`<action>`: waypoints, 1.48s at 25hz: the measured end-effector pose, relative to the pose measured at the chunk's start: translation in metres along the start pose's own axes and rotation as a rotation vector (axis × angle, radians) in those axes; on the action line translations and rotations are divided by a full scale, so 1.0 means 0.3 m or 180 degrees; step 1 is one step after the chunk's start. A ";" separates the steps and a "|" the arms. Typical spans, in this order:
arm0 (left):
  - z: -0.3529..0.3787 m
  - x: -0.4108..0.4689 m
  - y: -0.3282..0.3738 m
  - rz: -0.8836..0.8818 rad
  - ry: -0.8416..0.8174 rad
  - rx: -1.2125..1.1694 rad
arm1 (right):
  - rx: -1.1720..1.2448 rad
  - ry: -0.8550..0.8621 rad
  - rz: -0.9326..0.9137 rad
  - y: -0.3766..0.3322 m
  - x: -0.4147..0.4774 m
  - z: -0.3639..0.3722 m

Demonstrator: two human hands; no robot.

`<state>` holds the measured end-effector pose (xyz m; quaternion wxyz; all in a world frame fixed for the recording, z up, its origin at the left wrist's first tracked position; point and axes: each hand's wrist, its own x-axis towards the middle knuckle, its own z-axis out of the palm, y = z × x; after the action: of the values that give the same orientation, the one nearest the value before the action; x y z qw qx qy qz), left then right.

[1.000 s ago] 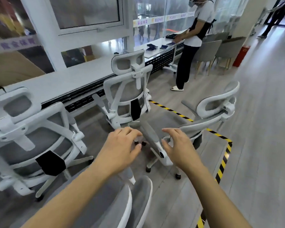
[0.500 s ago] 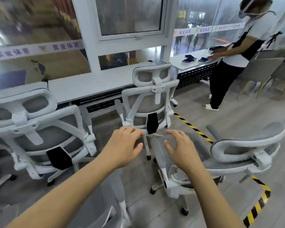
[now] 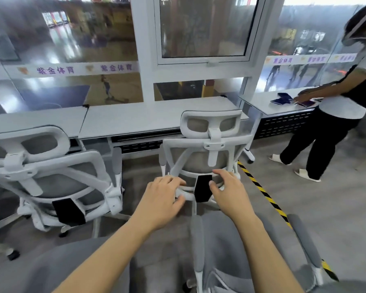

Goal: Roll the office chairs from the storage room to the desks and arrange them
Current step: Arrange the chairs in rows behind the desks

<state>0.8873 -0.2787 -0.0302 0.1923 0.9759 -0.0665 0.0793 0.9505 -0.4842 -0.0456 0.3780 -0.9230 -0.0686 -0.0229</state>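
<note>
A white-framed office chair with grey mesh [image 3: 211, 142] stands with its back to me, pushed up to the long white desk [image 3: 152, 118]. My left hand [image 3: 163, 197] and my right hand [image 3: 228, 191] reach out in front of its lower back frame, either side of a black tag [image 3: 203, 188]. Both hands have their fingers spread; I cannot tell whether they touch the frame. A second matching chair [image 3: 42, 166] faces the desk at the left. Just below my arms lies the grey seat of a third chair [image 3: 247, 250], with its armrests on either side.
A person [image 3: 336, 106] stands at the right end of the desk, handling dark items on it. Yellow-black floor tape [image 3: 262, 191] runs diagonally right of the middle chair. Another grey seat [image 3: 51, 269] fills the lower left. Glass windows back the desk.
The view has swung left and closer to the desk. My hands have moved from over the sideways chair's armrest up to the middle chair's lower back; that sideways chair now sits under my arms.
</note>
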 end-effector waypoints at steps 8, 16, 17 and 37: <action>0.172 0.581 -0.244 -0.0138 -0.0130 -0.0114 | -0.0282 -0.0018 0.0383 0.174 0.540 0.083; 0.367 1.117 -0.616 -0.0415 -0.0317 0.0125 | -0.0896 0.0382 0.1036 0.268 1.090 0.270; 0.393 1.146 -0.644 -0.0439 -0.0524 0.0176 | -0.0891 0.0505 0.1026 0.280 1.117 0.294; 0.593 1.357 -0.468 -0.0623 -0.0794 -0.0455 | 0.0088 0.0589 0.1164 0.442 1.356 0.139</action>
<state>1.3312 -0.2591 -0.1704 0.2582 0.9638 0.0001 -0.0665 1.3717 -0.5039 -0.1291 0.3931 -0.9088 0.1348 -0.0377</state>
